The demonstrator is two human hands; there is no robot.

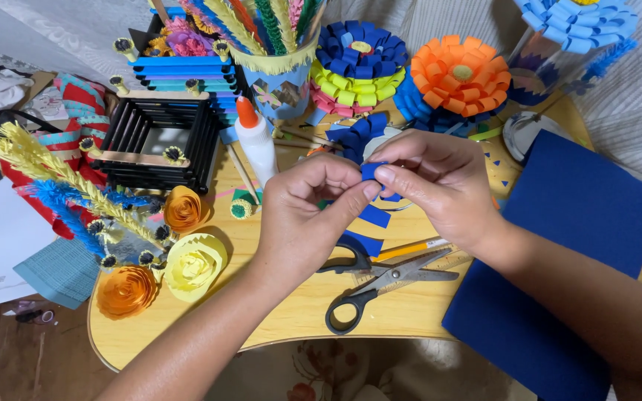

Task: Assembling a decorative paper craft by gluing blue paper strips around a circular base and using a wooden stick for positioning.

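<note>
My left hand [302, 215] and right hand [436, 186] pinch a small blue paper strip [369, 171] above the wooden table's [291, 312] middle; my fingers hide most of it, and my left wrist covers one scissors [380, 286] handle.

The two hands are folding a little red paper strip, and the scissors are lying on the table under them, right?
Not quite: the paper strip pinched between the left hand and right hand is dark blue, not red, as the head view shows. The scissors do lie on the table below the hands.
</note>
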